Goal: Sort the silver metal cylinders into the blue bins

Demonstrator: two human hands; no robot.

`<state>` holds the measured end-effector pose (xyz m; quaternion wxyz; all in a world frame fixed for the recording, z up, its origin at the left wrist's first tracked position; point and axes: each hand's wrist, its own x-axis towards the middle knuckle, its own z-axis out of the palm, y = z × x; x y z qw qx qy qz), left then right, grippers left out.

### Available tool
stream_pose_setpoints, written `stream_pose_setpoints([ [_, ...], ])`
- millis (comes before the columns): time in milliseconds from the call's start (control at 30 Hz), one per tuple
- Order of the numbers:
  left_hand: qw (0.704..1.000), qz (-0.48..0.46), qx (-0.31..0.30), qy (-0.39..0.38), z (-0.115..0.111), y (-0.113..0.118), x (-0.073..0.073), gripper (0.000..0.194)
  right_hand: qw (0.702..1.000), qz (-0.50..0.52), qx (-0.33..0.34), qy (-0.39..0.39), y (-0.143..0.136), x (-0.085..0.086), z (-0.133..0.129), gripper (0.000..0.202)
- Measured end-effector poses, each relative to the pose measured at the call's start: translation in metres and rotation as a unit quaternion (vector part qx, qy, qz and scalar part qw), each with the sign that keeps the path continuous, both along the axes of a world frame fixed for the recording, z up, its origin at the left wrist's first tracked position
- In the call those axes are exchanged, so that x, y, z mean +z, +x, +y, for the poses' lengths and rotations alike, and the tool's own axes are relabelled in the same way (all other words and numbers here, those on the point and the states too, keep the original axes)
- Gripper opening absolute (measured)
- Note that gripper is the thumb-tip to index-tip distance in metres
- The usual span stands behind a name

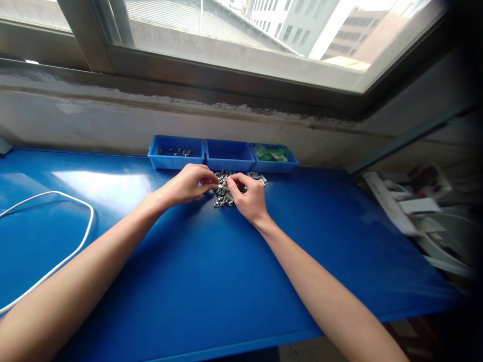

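A pile of small shiny metal pieces that look like bolts (223,202) lies on the blue tabletop, between my two hands. My left hand (191,182) is at the left side of the pile, thumb and fingertips drawn together in a pinch at its edge. From the right, my right hand (249,197) reaches over the pile with thumb and forefinger closed among the pieces. What either pinch holds is too small to make out. Flatter, pale metal pieces (260,177) lie behind my right hand.
Three joined blue bins stand behind the pile: the left bin (177,162) has several small metal parts, the middle bin (229,164) shows a bare bottom, the right one holds green plastic packets (271,153). A white cable (90,216) curves across the table's left. A window (241,70) rises behind.
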<state>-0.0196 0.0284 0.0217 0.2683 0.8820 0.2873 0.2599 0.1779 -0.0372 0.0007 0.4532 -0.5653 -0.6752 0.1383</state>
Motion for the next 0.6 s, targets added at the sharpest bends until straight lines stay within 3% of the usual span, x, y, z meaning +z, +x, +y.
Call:
stream_pose_setpoints([
  [133, 0.994, -0.064, 0.033, -0.087, -0.002, 0.002, 0.005, 0.031, 1.0, -0.007, 0.001, 0.002, 0.0, 0.001, -0.001, 0.021],
  [300, 0.97, -0.115, 0.013, -0.212, -0.004, 0.002, 0.013, 0.038, 1.0, -0.003, -0.002, 0.001, -0.001, 0.001, -0.001, 0.021],
  [433, 0.958, -0.14, 0.013, -0.249, -0.004, 0.001, 0.017, 0.039, 1.0, -0.006, -0.002, -0.002, -0.001, 0.001, 0.0, 0.022],
  [533, 0.942, -0.211, 0.102, -0.239, -0.001, 0.001, 0.016, 0.039, 1.0, -0.006, -0.002, 0.0, -0.001, 0.001, 0.0, 0.023],
  [600, 0.914, -0.283, 0.184, -0.225, 0.003, -0.001, 0.015, 0.038, 1.0, -0.005, -0.002, -0.001, -0.001, 0.001, 0.0, 0.023],
])
